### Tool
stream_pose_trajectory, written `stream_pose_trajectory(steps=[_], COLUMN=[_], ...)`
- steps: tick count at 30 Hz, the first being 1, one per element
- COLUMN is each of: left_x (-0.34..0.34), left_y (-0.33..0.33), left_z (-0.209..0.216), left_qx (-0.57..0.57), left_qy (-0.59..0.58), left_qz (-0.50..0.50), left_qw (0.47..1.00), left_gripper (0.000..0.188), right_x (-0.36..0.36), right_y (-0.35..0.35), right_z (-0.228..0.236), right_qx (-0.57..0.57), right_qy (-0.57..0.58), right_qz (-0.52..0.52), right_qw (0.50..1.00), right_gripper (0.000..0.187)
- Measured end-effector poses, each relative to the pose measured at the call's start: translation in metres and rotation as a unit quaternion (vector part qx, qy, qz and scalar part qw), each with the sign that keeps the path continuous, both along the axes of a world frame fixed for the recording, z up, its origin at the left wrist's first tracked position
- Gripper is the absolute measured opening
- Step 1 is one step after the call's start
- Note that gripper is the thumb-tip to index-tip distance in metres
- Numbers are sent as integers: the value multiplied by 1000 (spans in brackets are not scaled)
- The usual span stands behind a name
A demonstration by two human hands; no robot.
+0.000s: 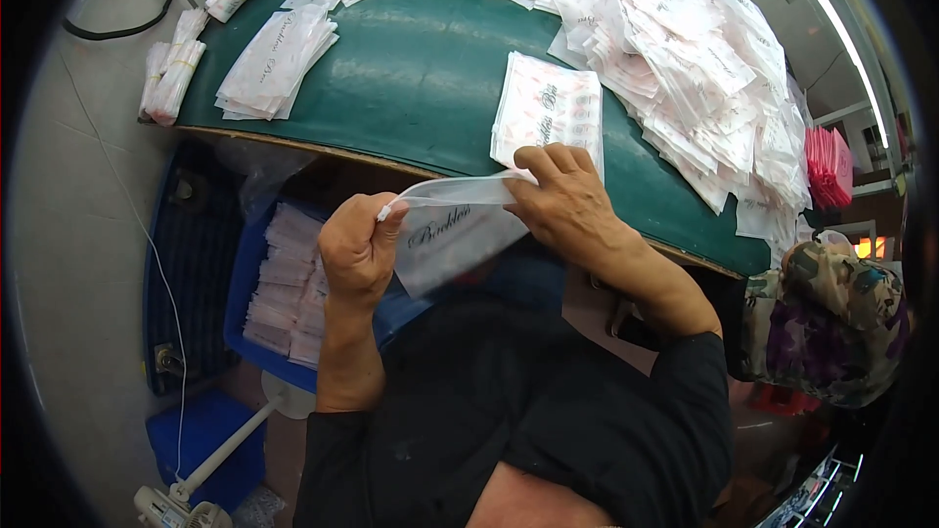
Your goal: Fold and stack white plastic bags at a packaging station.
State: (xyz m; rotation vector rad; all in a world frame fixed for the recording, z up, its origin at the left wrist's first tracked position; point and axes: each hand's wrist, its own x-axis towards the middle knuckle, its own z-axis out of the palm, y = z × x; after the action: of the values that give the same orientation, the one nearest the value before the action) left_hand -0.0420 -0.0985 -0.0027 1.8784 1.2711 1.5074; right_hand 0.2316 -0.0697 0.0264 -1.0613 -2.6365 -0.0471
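Observation:
Between my two hands hangs a frosted zip bag (pixel 460 235) with dark script printing, held off the table's front edge over my lap. My left hand (pixel 357 244) pinches its top left corner, where a small white slider shows by the thumb. My right hand (pixel 562 194) is closed on the top right part of the bag's mouth, fingers curled. The bag's top edge bows up and its mouth looks parted. Just beyond my right hand, a stack of printed bags (pixel 548 108) lies on the green tabletop (pixel 411 68).
A large heap of bags (pixel 685 78) covers the table's far side and right. A smaller pile (pixel 274 64) and bundled bags (pixel 176 78) lie left. Below stands a blue bin (pixel 240 303) with packed bags, near a fan (pixel 181 504). A camouflage-patterned item (pixel 831 328) is at right.

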Motion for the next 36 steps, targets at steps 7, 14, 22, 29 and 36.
stream_pose_trajectory(steps=[7, 14, 22, 29, 36], left_x=[27, 9, 33, 61, 73], left_y=[21, 31, -23, -4, 43], left_z=[28, 34, -77, -61, -25], left_qx=[144, -107, -264, -160, -276], left_qy=[114, -21, -36, -57, -264], left_qz=[-126, -176, -185, -193, -172], left_qw=[975, 978, 946, 967, 908], left_gripper=[11, 26, 76, 37, 20], right_x=[-23, -15, -44, -41, 21], right_y=[-12, 19, -1, 22, 47], right_z=[8, 16, -12, -9, -3], right_qx=[17, -461, -624, -637, -642], right_qy=[178, 129, 493, 627, 520], right_qz=[28, 139, 130, 142, 38], right_qw=[983, 867, 592, 426, 563], right_gripper=[31, 25, 46, 78, 64])
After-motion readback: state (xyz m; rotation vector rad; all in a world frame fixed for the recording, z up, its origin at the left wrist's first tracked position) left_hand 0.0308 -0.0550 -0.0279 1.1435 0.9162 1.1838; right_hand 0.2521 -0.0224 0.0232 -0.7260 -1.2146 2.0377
